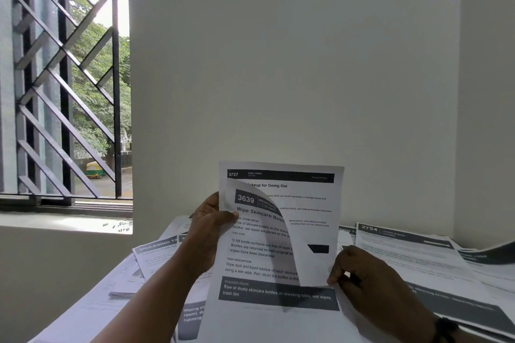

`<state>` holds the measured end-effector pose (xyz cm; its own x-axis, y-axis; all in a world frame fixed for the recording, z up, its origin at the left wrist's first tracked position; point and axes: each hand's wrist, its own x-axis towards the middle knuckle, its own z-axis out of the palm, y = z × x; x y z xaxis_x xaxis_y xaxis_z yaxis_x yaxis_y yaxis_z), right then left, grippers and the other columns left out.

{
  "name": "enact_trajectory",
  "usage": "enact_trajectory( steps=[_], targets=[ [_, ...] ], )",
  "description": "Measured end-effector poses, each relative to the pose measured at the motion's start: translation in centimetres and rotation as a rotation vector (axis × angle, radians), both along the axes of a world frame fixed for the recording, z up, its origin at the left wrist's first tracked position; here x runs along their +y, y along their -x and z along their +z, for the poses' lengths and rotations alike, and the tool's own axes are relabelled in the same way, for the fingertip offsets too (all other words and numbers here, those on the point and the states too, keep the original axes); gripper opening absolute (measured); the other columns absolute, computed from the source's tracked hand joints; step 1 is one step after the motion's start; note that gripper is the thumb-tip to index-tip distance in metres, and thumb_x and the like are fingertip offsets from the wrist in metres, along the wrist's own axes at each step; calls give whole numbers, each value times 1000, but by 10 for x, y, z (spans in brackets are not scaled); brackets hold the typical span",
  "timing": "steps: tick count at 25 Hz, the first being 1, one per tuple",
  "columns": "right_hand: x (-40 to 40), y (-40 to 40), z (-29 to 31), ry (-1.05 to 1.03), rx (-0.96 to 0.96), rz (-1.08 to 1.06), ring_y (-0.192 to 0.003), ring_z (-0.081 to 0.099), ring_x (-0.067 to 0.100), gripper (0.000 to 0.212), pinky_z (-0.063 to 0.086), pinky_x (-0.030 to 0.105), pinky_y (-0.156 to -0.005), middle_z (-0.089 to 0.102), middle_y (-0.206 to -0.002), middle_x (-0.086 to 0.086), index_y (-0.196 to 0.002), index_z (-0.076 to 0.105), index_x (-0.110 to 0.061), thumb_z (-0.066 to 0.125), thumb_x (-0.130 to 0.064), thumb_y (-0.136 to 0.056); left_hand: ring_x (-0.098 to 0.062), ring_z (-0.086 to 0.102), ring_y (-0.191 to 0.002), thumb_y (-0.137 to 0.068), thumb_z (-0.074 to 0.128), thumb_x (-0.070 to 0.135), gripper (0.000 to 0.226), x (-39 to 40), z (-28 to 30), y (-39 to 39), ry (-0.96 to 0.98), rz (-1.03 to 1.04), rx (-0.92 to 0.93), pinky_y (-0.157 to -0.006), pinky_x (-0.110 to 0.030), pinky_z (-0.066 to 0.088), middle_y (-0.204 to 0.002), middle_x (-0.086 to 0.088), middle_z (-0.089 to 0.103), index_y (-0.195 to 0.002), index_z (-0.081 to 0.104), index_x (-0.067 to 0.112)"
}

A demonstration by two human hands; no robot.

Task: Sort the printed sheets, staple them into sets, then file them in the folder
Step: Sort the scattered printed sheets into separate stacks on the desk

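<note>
White printed sheets (pixel 278 315) are being held upright, near centre, above a table (pixel 92 312) strewn with more sheets. The front sheet 3639 (pixel 259 253) is reading "3639", "Wipe Skincare Bott…", "TASK GOAL", "TASK DESCRIPTION" and, in its dark band, "Row of dusty skincare bottles on dressing table, wet wipes, trash bin". Its right edge is curling leftward, exposing the rear sheet 3727 (pixel 309 195), headed "3727", "DESK / STUDY" and "…akeup for Going Out".

The left hand (pixel 207 231) is gripping the held sheets at their left edge, thumb on the front face. The right hand (pixel 362 278) is pinching the curled lower right corner of sheet 3639 between thumb and fingers.

On the table, far right, sheet 2754 (pixel 404 248) is reading "2754", "LIVING ROOM"; at left, a loose sheet (pixel 156 253) is showing "DRESSING TA…".
</note>
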<state>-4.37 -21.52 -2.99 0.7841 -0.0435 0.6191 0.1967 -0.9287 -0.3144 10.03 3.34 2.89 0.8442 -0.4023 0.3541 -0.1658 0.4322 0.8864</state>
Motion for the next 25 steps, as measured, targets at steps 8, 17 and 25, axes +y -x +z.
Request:
enact_trajectory(
  steps=[8, 17, 25],
  targets=[
    [8, 4, -1, 225, -25, 18, -67, 40, -21, 32, 30, -5, -54, 40, -87, -31, -82, 51, -42, 66, -15, -74, -37, 72, -78, -76, 45, -26, 54, 0, 0, -3, -23, 9, 14, -61, -47, 60, -92, -13, 75, -110, 60, 14],
    [8, 5, 4, -514, 10, 99, -109, 50, 0, 83, 48, 27, -86, 44, -125, -24, -121, 34, -54, 54, -92, -50, -31, 73, -77, -91, 54, -2, 28, 14, 11, 0, 165, 176, 20, -62, -46, 61, -95, -14, 71, -112, 57, 15],
    [12, 8, 13, -760, 32, 148, -85, 64, 5, 71, 45, 17, -60, 64, -103, -5, -117, 45, -50, 72, -67, -52, -28, 67, -92, -98, 54, 23, 9, 32, 15, -11, 237, 495, 206, -73, -45, 57, -100, -6, 67, -104, 60, 23]
  ],
)
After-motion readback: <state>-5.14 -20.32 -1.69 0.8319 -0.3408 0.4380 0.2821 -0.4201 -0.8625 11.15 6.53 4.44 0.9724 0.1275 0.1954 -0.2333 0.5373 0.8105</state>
